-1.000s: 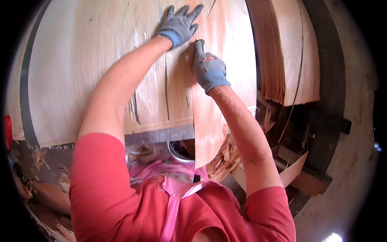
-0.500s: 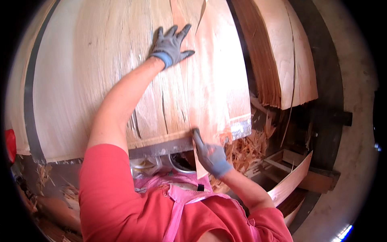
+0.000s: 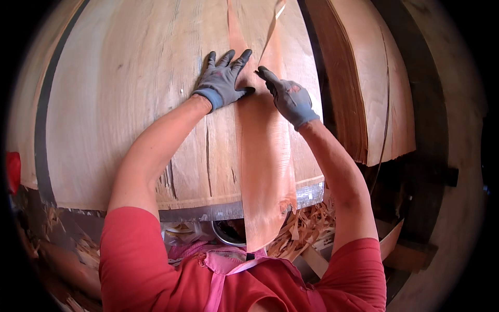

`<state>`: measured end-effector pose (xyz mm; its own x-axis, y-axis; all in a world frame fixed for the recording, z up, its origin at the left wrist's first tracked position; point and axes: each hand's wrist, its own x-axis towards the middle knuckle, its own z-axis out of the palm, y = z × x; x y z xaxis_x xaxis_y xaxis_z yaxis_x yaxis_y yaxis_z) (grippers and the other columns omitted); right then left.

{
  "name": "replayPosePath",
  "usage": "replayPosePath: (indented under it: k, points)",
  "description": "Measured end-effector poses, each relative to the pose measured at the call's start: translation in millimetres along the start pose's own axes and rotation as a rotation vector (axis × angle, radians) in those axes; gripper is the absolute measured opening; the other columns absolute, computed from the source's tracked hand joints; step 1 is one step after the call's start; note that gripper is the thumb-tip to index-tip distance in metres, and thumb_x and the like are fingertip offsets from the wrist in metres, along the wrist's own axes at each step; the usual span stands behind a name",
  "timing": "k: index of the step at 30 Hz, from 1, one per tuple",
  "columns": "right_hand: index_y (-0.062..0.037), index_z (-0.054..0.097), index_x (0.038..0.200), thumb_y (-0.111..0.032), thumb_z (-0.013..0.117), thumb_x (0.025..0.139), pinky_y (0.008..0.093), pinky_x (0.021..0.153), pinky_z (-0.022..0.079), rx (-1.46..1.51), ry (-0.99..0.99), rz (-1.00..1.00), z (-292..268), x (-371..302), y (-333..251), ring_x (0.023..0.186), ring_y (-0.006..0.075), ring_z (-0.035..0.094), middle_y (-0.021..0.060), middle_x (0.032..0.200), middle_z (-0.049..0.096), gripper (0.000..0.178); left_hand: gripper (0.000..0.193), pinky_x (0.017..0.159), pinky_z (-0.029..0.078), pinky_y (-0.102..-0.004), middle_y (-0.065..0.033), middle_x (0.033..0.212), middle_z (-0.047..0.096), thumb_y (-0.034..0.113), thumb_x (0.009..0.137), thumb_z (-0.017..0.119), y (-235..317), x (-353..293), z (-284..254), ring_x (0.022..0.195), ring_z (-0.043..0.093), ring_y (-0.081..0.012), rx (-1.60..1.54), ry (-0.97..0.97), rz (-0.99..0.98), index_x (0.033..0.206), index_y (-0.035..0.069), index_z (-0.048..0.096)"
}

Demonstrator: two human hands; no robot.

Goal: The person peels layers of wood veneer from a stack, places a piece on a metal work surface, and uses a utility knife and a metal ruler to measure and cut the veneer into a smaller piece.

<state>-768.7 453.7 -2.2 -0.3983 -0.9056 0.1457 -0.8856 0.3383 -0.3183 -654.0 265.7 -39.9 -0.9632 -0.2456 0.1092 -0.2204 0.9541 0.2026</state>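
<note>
Fingers spread, my left hand [image 3: 223,82] lies flat at the left edge of a reddish veneer strip [image 3: 265,156] at frame centre, its long axis running top to bottom, lower end toward my pink apron [image 3: 226,263]. My right hand [image 3: 291,99], upper centre, bunches its fingers; whether they clamp anything, I cannot tell.

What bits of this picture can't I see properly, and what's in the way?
All in the head view:
Right hand: its back hides the curled fingers, so any tool there is unclear.
Left hand: its back hides the palm.
Reddish veneer strip: its far end is cut off by the top edge.
Bowl: partly hidden by the strip.
Red thing: cut off by the dark rim.
</note>
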Motion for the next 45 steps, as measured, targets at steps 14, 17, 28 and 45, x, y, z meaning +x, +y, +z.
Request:
replayPosePath:
  k: [14, 17, 28, 45]
  points:
    - [-0.0288, 0.042, 0.146, -0.007, 0.038, 0.093, 0.0465, 0.065, 0.053, -0.26, -0.176, 0.029, 12, 12, 17, 0.074, 0.0361, 0.065, 0.0165, 0.086, 0.067, 0.057, 0.08, 0.116, 0.014, -0.0579, -0.0055, 0.155, 0.036, 0.062, 0.088, 0.056, -2, -2, 2, 0.145, 0.027, -0.0267, 0.059, 0.053, 0.094, 0.154, 0.026, 0.029]
    - [-0.0296, 0.04, 0.147, -0.007, 0.036, 0.095, 0.046, 0.067, 0.054, -0.197, -0.248, 0.106, 5, -41, 18, 0.076, 0.0366, 0.066, 0.0183, 0.085, 0.067, 0.057, 0.073, 0.116, 0.014, -0.0599, -0.0036, 0.156, 0.034, 0.061, 0.09, 0.053, -1, -1, -3, 0.147, 0.024, -0.0268, 0.104, -0.009, 0.077, 0.153, 0.03, 0.031]
    - [-0.0269, 0.038, 0.148, -0.009, 0.04, 0.094, 0.0458, 0.065, 0.054, -0.201, -0.263, 0.335, 9, -106, -7, 0.074, 0.0349, 0.067, 0.0196, 0.083, 0.066, 0.057, 0.049, 0.118, 0.013, -0.0554, 0.0068, 0.159, 0.03, 0.041, 0.102, 0.04, -3, 10, 24, 0.148, 0.025, -0.0219, 0.261, 0.007, 0.351, 0.15, 0.039, 0.034]
    - [-0.011, 0.039, 0.144, -0.014, 0.066, 0.09, 0.039, 0.071, 0.053, 0.165, -0.048, 0.491, -108, -190, -55, 0.081, 0.0333, 0.068, 0.0105, 0.125, 0.065, 0.06, 0.078, 0.121, 0.009, -0.0482, -0.0077, 0.163, 0.019, 0.054, 0.096, 0.045, -1, 4, 5, 0.15, 0.017, -0.0289, 0.138, 0.036, 0.184, 0.158, 0.02, 0.012]
